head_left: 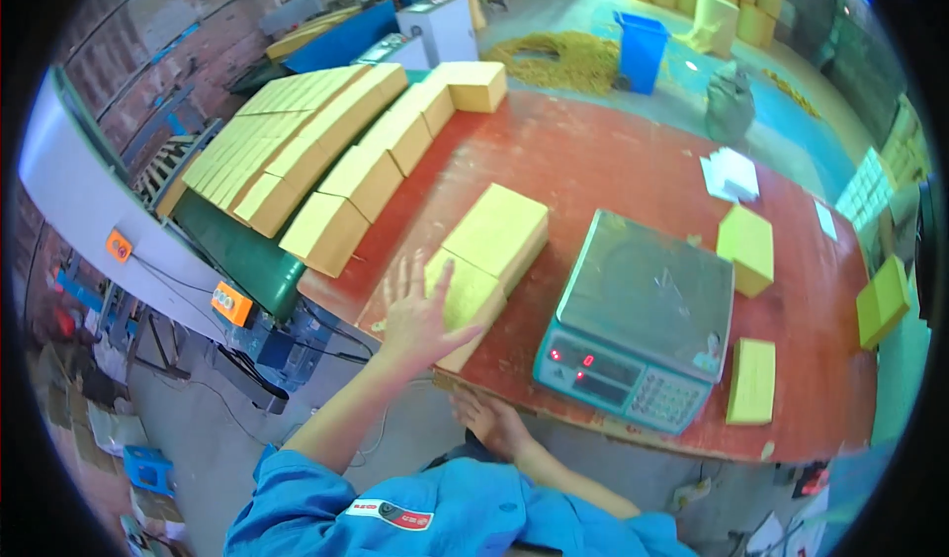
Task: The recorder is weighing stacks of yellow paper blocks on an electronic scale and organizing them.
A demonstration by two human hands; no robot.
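Two yellowish rectangular blocks, a farther block [497, 223] and a nearer block [460, 290], lie end to end on the red table [593, 142]. My left hand [410, 315] is open over the left side of the nearer block, fingers spread; whether it touches the block I cannot tell. At the table's front edge, below that block's near end, my right hand [491, 426] has its fingers stretched out, holding nothing visible. Right of the blocks stands a teal digital scale [643, 310] with a bare metal pan and lit red digits.
Several like blocks form a row [361, 181] along the table's left edge, beside a green conveyor [237, 270] carrying more. Right of the scale are a standing block [746, 246], a lying block [753, 381] and white papers [732, 173]. A blue bin [641, 53] stands beyond.
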